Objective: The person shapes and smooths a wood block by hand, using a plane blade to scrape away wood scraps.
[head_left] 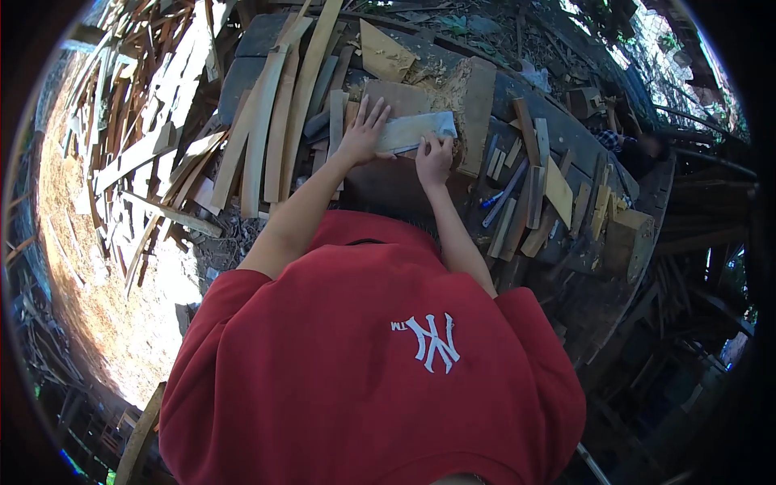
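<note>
My left hand [366, 132] lies flat with its fingers spread over the left end of a pale, flat rectangular piece [414, 128] on the wooden workbench. My right hand [435, 159] is closed, its fingertips bent together at the lower right edge of that piece. Whatever those fingers hold, if anything, is too small to make out. Beyond the pale piece lies a brown wooden block [398, 95], and on its right stands a thick wooden block [477, 105] with shavings around it.
Long wooden strips [279, 121] lie to the left of my hands. Short offcuts [529, 186] and a blue marker-like item [491, 199] lie to the right. A large wood block [629, 242] sits at the bench's right side. Another person [638, 149] is partly visible at far right.
</note>
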{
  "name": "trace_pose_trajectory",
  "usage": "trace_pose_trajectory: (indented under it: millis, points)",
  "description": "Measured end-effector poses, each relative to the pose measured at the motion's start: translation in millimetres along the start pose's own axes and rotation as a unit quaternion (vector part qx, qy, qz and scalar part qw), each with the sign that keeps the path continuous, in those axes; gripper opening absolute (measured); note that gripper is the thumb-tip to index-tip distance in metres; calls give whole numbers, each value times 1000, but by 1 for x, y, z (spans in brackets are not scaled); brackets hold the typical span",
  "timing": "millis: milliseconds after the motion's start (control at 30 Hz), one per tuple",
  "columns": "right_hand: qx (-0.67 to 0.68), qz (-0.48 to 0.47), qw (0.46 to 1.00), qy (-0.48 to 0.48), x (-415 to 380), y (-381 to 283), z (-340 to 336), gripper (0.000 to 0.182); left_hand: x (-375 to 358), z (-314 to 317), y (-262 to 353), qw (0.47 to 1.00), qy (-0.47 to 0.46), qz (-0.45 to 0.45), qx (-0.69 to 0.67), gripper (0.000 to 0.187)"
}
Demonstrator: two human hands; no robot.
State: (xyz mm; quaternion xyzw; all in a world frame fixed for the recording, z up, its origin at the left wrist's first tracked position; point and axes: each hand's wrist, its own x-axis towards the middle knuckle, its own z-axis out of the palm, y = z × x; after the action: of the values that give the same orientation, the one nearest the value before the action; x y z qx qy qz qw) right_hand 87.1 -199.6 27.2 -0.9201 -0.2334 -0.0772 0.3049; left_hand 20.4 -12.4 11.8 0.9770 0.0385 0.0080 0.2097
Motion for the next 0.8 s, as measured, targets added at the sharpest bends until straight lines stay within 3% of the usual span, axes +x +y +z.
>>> trace_pose_trajectory:
  millis: [167,267,367,467,567,667,767,800]
  points:
    - [80,-145,980,-106,-6,-10,0,20,-2,-1,3,1000,-15,-5,-20,119]
    - [11,-85,995,-46,11,22,-16,18,-4,2,2,1000,-6,3,-19,119]
    - [-11,9,1000,15,8,7,-5,17,-1,-1,2,1000,8,9,-25,119]
    - [82,-76,992,-65,-19,-38,22,17,1,6,-4,1000,-6,14,17,120]
    - [131,-142,974,-117,-10,-31,13,18,2,8,-4,1000,-8,15,24,120]
    - [58,-85,994,-44,12,9,0,17,0,-7,7,1000,-18,11,-11,120]
    - [5,5,1000,-14,20,11,-1,16,1,-13,10,1000,-29,6,1,121]
    - [14,-7,1000,-9,12,3,6,16,0,-12,9,1000,-28,8,6,122]
